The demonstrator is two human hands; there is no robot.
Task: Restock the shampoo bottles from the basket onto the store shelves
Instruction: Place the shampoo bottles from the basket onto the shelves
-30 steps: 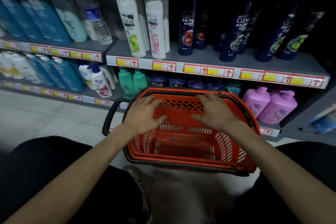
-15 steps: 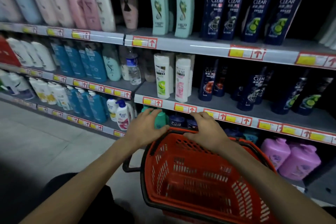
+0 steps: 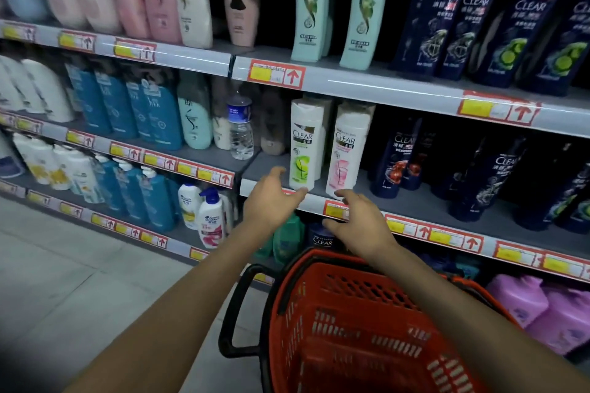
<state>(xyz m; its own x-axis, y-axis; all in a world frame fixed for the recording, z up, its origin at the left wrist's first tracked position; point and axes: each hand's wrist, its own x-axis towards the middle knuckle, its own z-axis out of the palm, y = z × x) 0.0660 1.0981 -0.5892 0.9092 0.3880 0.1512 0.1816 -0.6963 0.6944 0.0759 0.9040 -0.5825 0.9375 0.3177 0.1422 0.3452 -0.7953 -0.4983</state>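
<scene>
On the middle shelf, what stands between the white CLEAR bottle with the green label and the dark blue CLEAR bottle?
A white CLEAR bottle with a pink label, seen in the head view.

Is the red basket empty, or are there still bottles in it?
Empty, as far as it shows: the basket has a bare floor and mesh walls, no bottle inside. The right forearm hides one corner.
</scene>
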